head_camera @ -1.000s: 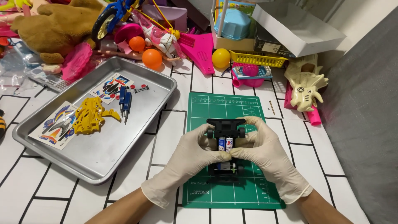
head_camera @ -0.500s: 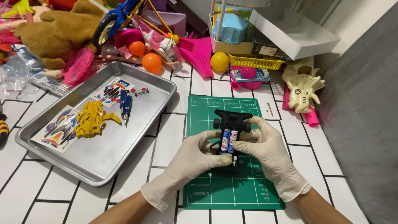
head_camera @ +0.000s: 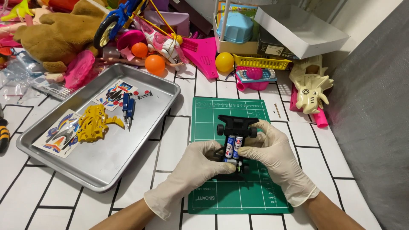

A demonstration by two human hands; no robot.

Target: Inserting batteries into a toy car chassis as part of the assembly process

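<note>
A small black toy car chassis lies on the green cutting mat, with two blue-and-white batteries seated side by side in its middle. My left hand, in a white glove, grips the near end of the chassis, thumb and fingertips pressed on it. My right hand, also gloved, holds the chassis from the right, its fingers beside the batteries. The near wheels are hidden under my fingers.
A metal tray at the left holds a yellow plastic part, a blue screwdriver and sticker sheets. Behind lie a brown plush toy, orange balls, a yellow ball, pink toys, a cream dinosaur toy and a white box.
The chassis has been shifted slightly nearer and tilted, so the two batteries now show in its middle. Both hands stayed on it, and the left fingers moved onto its near end.
</note>
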